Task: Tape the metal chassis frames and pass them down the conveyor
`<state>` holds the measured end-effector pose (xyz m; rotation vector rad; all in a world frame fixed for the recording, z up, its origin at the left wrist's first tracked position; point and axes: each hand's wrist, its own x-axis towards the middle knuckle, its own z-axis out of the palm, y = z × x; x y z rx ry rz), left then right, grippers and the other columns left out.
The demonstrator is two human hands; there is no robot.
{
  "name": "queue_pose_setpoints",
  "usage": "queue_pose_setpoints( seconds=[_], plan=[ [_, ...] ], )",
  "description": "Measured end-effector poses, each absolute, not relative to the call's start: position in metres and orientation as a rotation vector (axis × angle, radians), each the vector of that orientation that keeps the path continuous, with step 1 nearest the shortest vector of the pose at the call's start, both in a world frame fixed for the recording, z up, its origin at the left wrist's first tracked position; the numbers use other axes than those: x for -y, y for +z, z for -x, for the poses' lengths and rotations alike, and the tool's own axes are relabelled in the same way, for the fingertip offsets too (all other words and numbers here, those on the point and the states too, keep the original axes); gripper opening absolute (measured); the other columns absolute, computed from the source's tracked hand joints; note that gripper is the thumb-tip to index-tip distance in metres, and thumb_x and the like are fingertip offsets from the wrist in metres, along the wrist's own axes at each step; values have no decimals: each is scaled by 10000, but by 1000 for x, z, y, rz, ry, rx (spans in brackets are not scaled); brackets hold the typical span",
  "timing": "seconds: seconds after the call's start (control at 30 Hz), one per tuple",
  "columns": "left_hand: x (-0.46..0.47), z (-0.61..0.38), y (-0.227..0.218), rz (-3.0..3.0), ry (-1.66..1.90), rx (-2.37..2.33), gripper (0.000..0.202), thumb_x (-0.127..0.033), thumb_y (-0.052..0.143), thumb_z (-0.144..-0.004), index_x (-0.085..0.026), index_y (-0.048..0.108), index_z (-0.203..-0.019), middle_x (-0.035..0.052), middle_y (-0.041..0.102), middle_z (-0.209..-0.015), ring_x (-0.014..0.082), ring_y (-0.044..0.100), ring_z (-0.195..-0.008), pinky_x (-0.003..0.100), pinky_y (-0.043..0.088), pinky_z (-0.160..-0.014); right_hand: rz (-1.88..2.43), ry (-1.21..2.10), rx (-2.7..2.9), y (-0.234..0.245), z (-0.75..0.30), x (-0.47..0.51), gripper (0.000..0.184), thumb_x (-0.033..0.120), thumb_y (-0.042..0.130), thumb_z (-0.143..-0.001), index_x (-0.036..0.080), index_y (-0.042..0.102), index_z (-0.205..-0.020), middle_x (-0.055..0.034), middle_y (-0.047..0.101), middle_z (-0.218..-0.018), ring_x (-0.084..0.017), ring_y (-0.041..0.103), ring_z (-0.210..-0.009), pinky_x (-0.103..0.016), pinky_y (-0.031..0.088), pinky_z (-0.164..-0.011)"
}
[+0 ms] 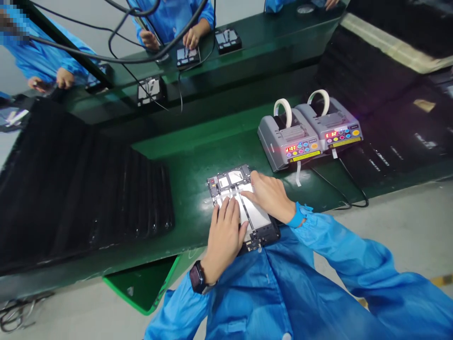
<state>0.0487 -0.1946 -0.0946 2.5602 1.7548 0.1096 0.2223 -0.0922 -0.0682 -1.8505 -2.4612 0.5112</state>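
Along the green tabletop (187,189), from a ribbed black mat (88,189) on the left, the left hand (226,231) and right hand (269,196) lay apart and flat, pressing evenly on a tablet-sized circuit frame (260,226), with automatic tape dispensers (288,141) farther right.

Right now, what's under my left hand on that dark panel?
Your left hand rests on the dark device frame, over its pale sheet crossed by a dark strip. Whatever lies directly beneath the palm is covered and cannot be seen.
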Motion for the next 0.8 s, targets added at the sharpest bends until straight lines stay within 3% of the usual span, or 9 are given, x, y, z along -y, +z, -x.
queue_pose_setpoints(
  seconds=[0.37, 0.8],
  plan=[
    [198, -49, -89, -2556, 102, -1677, 572, -374, 505, -1017, -145, 440, -1537, 200, 382, -1630, 364, 276, -1556, 580, 326, -1227, 1846, 521, 2436, -75, -218, 90, 522, 604, 659, -935, 163, 511, -1172, -177, 727, -1095, -326, 719, -991, -331, 440, -719],
    [194, -64, -88, -2521, 85, -1820, 559, -386, 486, -1018, -160, 469, -1530, 186, 476, -1562, 373, 397, -1474, 588, 348, -1187, 1853, 569, 2401, -76, -212, 80, 474, 523, 679, -934, 181, 495, -1206, -134, 738, -1094, -302, 719, -960, -326, 420, -720]
  ],
)
